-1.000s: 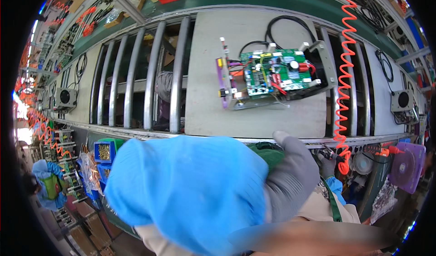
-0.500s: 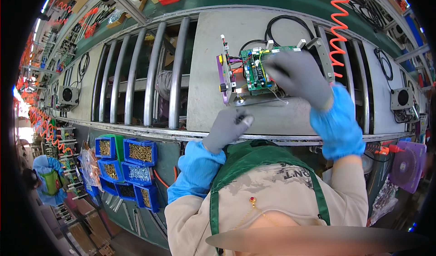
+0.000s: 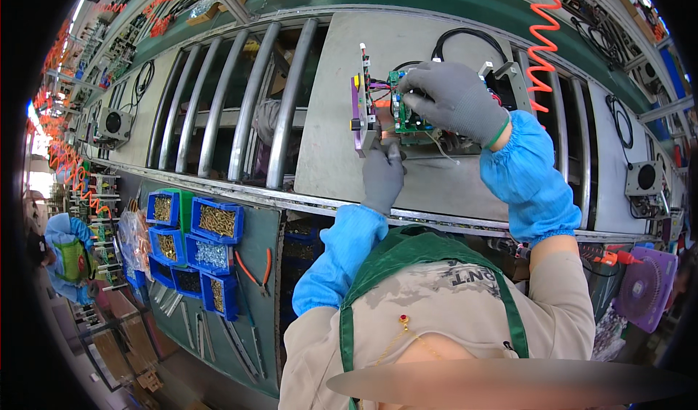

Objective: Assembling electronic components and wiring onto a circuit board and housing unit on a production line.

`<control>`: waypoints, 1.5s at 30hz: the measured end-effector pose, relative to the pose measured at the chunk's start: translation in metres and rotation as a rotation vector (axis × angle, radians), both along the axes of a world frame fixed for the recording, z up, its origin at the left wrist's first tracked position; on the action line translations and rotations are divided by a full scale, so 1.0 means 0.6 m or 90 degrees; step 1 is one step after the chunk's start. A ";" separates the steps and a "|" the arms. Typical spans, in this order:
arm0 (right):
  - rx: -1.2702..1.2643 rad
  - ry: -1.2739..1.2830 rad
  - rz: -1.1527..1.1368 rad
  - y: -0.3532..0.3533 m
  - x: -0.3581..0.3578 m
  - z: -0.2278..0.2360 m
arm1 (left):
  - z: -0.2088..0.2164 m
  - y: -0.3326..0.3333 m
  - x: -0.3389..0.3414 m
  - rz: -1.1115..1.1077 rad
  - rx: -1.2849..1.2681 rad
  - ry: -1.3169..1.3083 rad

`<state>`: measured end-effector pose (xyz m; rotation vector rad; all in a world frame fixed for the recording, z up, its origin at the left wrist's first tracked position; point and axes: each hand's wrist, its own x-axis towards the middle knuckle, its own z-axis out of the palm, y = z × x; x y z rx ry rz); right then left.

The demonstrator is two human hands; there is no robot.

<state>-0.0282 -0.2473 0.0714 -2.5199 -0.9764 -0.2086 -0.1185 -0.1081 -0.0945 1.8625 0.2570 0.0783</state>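
A partly built electrical unit stands on the grey work board, with an upright purple-edged panel on its left and a green circuit board in the middle. My right hand, in a grey glove, reaches over the circuit board with thumb and fingers curled at its left part, covering much of it. Low at the panel's near end, my left hand, also gloved, has its fingertips closed against the metal; their tips are partly hidden. A thin pale wire hangs from the unit's near side. On its right rises a metal bracket.
A black cable loops behind the unit. Steel rollers lie to the left. Blue bins of screws and red-handled pliers occupy the lower-left bench. A coiled orange hose hangs at right, above another unit.
My left hand has moved forward from the work board's front edge to the panel's near end. My right hand has shifted left over the circuit board. The view has turned slightly.
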 end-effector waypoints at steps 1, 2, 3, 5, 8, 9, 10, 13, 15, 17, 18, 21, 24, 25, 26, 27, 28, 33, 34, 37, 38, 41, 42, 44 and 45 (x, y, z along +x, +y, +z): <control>-0.001 -0.001 0.003 -0.005 -0.006 0.000 | 0.005 -0.006 0.005 0.032 -0.097 -0.033; 0.015 0.034 0.008 -0.011 -0.014 -0.001 | 0.013 -0.008 0.003 0.043 -0.089 -0.021; 0.052 0.047 0.028 -0.017 -0.023 -0.003 | 0.023 -0.007 0.002 0.029 -0.185 0.030; 0.040 0.147 0.038 -0.023 -0.047 -0.012 | 0.049 0.000 -0.008 0.020 -0.283 0.079; 0.071 0.224 0.099 -0.017 -0.083 -0.034 | 0.090 0.013 -0.031 -0.031 -0.661 0.139; 0.054 0.273 0.067 -0.013 -0.091 -0.040 | 0.101 0.016 -0.030 -0.042 -0.699 0.129; 0.024 0.332 0.023 -0.010 -0.097 -0.045 | 0.110 0.017 -0.027 -0.071 -0.746 0.097; 0.186 0.552 -0.049 -0.006 -0.096 -0.048 | 0.126 0.013 -0.018 -0.034 -0.688 0.098; 0.203 0.662 -0.085 -0.007 -0.088 -0.047 | 0.128 0.011 -0.018 -0.036 -0.659 0.082; 0.220 0.636 -0.109 -0.006 -0.085 -0.049 | 0.126 0.008 -0.022 -0.011 -0.527 0.014; 0.250 0.598 -0.112 -0.005 -0.083 -0.051 | 0.123 0.010 -0.024 0.009 -0.522 0.023; 0.392 0.609 -0.106 0.007 -0.087 -0.061 | 0.111 0.014 -0.035 -0.055 -0.632 0.119; 0.429 0.645 -0.116 0.019 -0.087 -0.063 | 0.094 0.013 -0.029 -0.112 -0.780 0.051; 0.412 0.657 -0.136 0.021 -0.086 -0.060 | 0.088 0.014 -0.026 -0.107 -0.782 0.046; 0.418 0.650 -0.121 0.021 -0.083 -0.055 | 0.083 0.015 -0.022 -0.106 -0.746 0.050; 0.281 0.389 -0.100 0.018 -0.079 -0.048 | 0.080 0.016 -0.019 -0.103 -0.710 0.055; 0.141 0.129 -0.074 0.015 -0.074 -0.041 | 0.077 0.016 -0.016 -0.106 -0.713 0.051; -0.173 0.083 0.140 0.010 -0.027 -0.011 | 0.087 0.010 -0.008 -0.061 -0.441 -0.030; -0.167 0.073 0.151 0.011 -0.017 -0.008 | 0.091 0.007 -0.006 -0.060 -0.446 -0.038; -0.094 0.223 0.154 0.012 0.009 0.005 | 0.108 0.000 -0.006 -0.028 -0.350 -0.032; -0.091 0.213 0.153 0.009 0.019 0.010 | 0.114 -0.002 -0.008 -0.064 -0.348 -0.014; 0.113 0.307 -0.009 -0.002 0.054 0.020 | 0.131 -0.014 0.002 -0.091 -0.166 -0.146; 0.103 0.318 -0.030 -0.002 0.064 0.018 | 0.136 -0.019 0.008 -0.097 0.011 -0.242; 0.018 0.284 -0.048 0.000 0.083 0.012 | 0.144 -0.022 0.023 -0.098 0.179 -0.336; 0.017 0.285 -0.061 0.003 0.091 0.010 | 0.148 -0.028 0.029 -0.075 0.210 -0.308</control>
